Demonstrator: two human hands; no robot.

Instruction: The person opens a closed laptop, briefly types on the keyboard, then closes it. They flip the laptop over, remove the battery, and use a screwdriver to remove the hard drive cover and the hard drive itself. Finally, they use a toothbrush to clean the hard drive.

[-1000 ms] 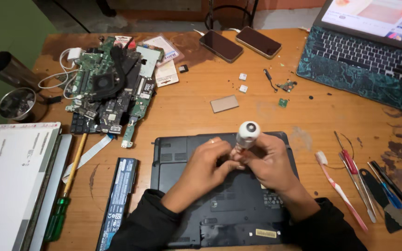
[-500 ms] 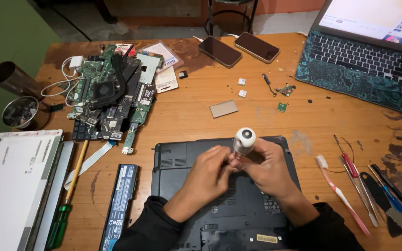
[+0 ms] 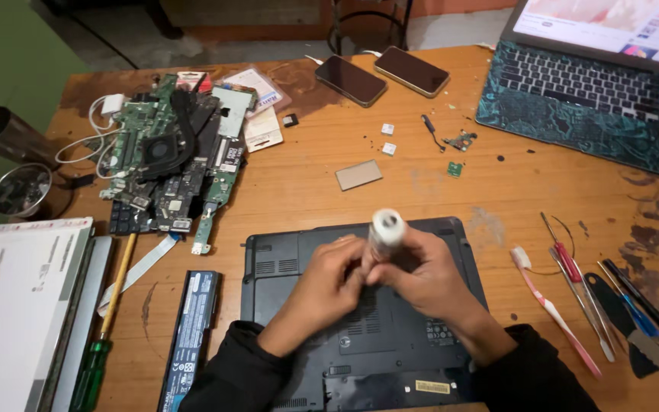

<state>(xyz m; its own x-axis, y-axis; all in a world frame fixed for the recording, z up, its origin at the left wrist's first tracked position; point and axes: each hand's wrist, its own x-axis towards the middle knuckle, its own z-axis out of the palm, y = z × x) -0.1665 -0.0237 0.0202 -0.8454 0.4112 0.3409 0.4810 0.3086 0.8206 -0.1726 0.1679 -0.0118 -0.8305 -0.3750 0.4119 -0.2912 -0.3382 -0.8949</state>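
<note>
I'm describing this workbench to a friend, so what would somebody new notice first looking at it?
First, the two hands, left hand and right hand, gripping a small white cylindrical tool over a black laptop base lying underside up at the front of the wooden table. Next, the bare green motherboard with its fan at the left rear. Then the open laptop with a patterned teal keyboard deck at the right rear.

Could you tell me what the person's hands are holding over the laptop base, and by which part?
Both the left hand and right hand grip a white cylindrical tool around its lower body; its round top end stays free.
</note>
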